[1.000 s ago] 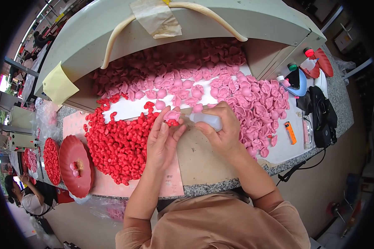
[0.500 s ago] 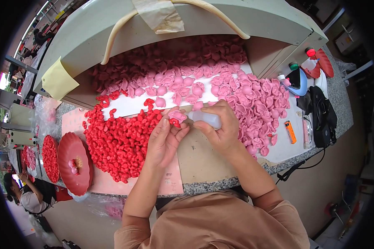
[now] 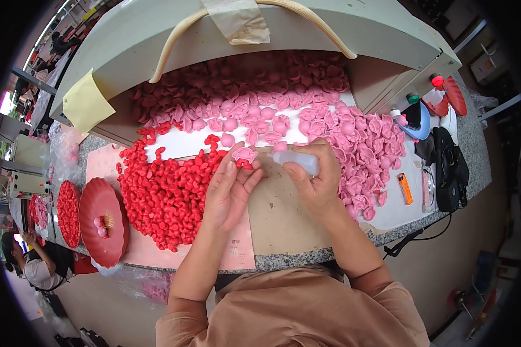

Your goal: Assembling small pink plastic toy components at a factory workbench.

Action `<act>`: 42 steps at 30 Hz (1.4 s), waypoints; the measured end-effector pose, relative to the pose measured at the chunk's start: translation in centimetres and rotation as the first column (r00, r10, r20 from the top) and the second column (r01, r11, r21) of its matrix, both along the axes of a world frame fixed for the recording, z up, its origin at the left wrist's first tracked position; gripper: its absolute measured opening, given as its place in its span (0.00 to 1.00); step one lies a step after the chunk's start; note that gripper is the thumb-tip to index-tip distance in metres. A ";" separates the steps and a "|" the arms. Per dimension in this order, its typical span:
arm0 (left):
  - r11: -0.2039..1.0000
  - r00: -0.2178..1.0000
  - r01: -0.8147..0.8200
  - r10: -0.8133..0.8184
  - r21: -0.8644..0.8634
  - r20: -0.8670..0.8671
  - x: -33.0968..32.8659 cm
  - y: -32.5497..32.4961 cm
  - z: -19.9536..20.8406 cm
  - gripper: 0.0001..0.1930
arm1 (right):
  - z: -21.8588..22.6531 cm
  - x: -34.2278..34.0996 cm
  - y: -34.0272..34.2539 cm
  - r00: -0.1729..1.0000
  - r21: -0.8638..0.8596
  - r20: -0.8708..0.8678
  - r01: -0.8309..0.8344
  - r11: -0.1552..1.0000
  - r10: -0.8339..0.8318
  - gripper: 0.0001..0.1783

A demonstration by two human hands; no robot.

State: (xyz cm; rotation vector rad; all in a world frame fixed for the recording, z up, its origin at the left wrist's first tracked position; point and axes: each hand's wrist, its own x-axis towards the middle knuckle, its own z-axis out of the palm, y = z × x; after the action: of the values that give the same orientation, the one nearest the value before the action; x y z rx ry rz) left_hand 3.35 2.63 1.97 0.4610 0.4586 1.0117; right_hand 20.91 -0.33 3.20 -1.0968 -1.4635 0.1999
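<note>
Over the brown work mat (image 3: 289, 222), my left hand (image 3: 228, 191) pinches a small pink ruffled plastic piece (image 3: 245, 154) with a red piece (image 3: 244, 163) at its underside. My right hand (image 3: 315, 176) wraps round a translucent white squeeze bottle (image 3: 298, 161), which lies nearly level in the grip. Its nozzle points left toward the pink piece, with a gap between them. Left of my left hand spreads a heap of small glossy red pieces (image 3: 168, 196). Behind and to the right of my right hand lie many pink ruffled pieces (image 3: 364, 144).
A grey cabinet (image 3: 307, 26) arches over the far pink pieces. At the left stand a red scalloped dish (image 3: 92, 202) and a tray of red pieces (image 3: 68, 214). An orange lighter (image 3: 404, 189) and a black bag (image 3: 447, 168) lie at the right. Another person (image 3: 37, 260) sits far left.
The bottle has drawn back to the right, so its nozzle is now apart from the pink piece. My left hand has moved slightly and still holds the piece.
</note>
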 end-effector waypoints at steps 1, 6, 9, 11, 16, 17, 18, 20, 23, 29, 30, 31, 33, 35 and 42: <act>1.000 1.000 -0.005 0.005 0.005 -0.003 0.0 0.0 0.0 0.23 | 0.0 0.0 0.0 1.000 0.000 0.001 -0.002 1.000 0.002 0.15; 1.000 1.000 -0.019 0.019 0.003 0.002 0.0 0.1 0.1 0.23 | 0.0 -0.1 -0.1 1.000 -0.006 0.012 0.021 1.000 -0.021 0.16; 1.000 1.000 -0.020 0.020 0.005 0.002 0.0 0.1 0.1 0.23 | 0.1 -0.1 -0.1 0.999 -0.012 0.022 0.025 1.000 -0.025 0.16; 1.000 1.000 -0.017 0.017 0.010 0.006 -0.1 0.0 0.1 0.23 | 0.1 -0.2 -0.1 0.999 -0.017 0.029 0.025 1.000 -0.024 0.16; 1.000 1.000 -0.025 0.025 0.015 -0.005 -0.1 0.0 0.1 0.22 | 0.0 -0.2 -0.1 0.999 -0.030 0.035 0.019 0.999 -0.018 0.16; 1.000 1.000 -0.025 0.025 0.015 -0.005 -0.1 0.0 0.1 0.22 | 0.0 -0.1 -0.1 0.999 -0.023 0.041 0.013 1.000 -0.012 0.16; 1.000 1.000 -0.019 0.019 0.024 -0.016 -0.1 0.0 0.1 0.22 | 0.0 -0.1 -0.2 0.999 -0.016 0.047 0.007 1.000 -0.006 0.16; 0.999 1.000 -0.012 0.013 0.033 -0.027 0.0 0.0 0.1 0.22 | 0.0 -0.1 0.0 0.999 -0.015 0.040 0.014 1.000 -0.013 0.16; 0.999 0.999 -0.027 0.028 0.041 -0.046 0.1 0.0 0.1 0.22 | 0.1 0.0 -0.1 0.999 -0.008 0.041 0.019 1.000 -0.019 0.16; 0.998 0.998 -0.045 0.046 0.034 -0.049 0.1 0.0 0.2 0.23 | 0.2 -0.2 -0.1 0.999 -0.018 0.031 0.027 0.999 -0.027 0.16; 0.998 0.998 -0.044 0.045 0.033 -0.050 0.1 -0.1 0.3 0.23 | 0.2 -0.3 -0.1 0.999 -0.023 0.032 0.030 0.999 -0.029 0.16; 0.999 0.998 -0.043 0.045 0.033 -0.051 0.1 -0.1 0.3 0.23 | 0.2 -0.3 0.0 0.999 -0.023 0.031 0.028 0.999 -0.028 0.16; 0.998 0.996 -0.045 0.049 0.051 -0.070 0.2 -0.2 0.5 0.24 | 0.2 -0.3 0.0 0.998 0.000 0.054 0.028 1.000 -0.028 0.15; 0.997 0.995 -0.047 0.053 0.069 -0.089 0.2 -0.2 0.5 0.24 | 0.1 -0.3 -0.1 0.998 -0.006 0.062 0.012 1.000 -0.012 0.15; 0.995 0.993 -0.057 0.066 0.086 -0.103 0.3 -0.2 0.3 0.23 | 0.1 -0.4 -0.2 1.000 -0.036 0.020 0.002 0.999 -0.001 0.15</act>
State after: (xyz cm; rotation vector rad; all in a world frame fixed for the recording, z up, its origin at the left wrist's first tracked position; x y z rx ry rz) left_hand 3.65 2.42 2.28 0.5794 0.5295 1.0722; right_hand 20.47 -0.55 3.28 -1.1313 -1.4818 0.2156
